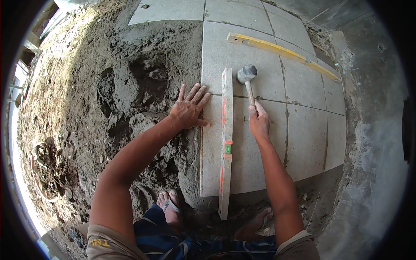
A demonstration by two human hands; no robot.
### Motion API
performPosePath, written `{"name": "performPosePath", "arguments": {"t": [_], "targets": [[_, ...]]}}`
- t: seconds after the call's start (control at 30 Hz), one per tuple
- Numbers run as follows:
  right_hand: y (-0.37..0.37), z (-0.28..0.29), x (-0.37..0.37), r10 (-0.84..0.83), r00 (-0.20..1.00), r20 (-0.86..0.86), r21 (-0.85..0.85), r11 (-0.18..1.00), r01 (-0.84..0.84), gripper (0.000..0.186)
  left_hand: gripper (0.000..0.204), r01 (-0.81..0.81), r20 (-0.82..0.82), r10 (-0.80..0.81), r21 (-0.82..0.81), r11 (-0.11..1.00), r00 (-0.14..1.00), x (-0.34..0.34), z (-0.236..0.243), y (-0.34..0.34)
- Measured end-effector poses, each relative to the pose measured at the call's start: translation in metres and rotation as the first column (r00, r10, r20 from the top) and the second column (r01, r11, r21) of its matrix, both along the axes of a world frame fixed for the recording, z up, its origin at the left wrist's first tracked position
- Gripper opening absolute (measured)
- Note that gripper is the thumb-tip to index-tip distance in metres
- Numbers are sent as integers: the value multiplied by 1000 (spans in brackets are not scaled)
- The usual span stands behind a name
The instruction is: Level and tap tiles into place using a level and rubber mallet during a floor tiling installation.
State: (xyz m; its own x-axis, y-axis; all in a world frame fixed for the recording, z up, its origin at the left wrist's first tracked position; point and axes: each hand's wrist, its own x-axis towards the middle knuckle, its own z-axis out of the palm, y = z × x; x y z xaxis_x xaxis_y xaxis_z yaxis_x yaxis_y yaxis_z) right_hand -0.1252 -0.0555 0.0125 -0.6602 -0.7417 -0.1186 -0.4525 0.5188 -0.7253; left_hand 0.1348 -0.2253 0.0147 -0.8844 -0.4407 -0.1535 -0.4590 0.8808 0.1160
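My left hand (189,108) lies flat with fingers spread on the left edge of a grey floor tile (251,151), partly over the wet mortar. My right hand (259,123) grips the wooden handle of a rubber mallet (247,76), whose grey head rests on the tile above. A long spirit level (225,138) with orange marks and a green vial lies lengthwise on the tile between both hands.
A bed of wet mortar (121,86) fills the left side. Laid grey tiles (303,86) extend to the right and back. A yellow straightedge (281,51) lies diagonally on the far tiles. A rough wall (372,130) rises at right. My sandalled feet (171,208) stand below.
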Motion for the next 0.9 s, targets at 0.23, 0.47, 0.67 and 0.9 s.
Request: {"name": "performPosePath", "arguments": {"t": [0.23, 0.47, 0.67, 0.9], "targets": [[62, 10, -14, -227, 971, -77, -107, 970, 219, 43, 127, -2, -46, 2, 12, 1000, 999, 0, -5, 2], [168, 9, -125, -473, 766, -436, -1, 851, 525, 50, 129, -31, -8, 31, -16, 999, 1000, 2, 5, 0], [266, -3, -213, -557, 588, -586, 136, 648, 750, 47, 129, 25, -30, -27, -59, 998, 999, 0, -6, 1], [267, 8, -225, -688, 527, -499, 247, 470, 848, 43, 133, 99, -10, -99, -46, 994, 995, 25, 29, 17]]}}
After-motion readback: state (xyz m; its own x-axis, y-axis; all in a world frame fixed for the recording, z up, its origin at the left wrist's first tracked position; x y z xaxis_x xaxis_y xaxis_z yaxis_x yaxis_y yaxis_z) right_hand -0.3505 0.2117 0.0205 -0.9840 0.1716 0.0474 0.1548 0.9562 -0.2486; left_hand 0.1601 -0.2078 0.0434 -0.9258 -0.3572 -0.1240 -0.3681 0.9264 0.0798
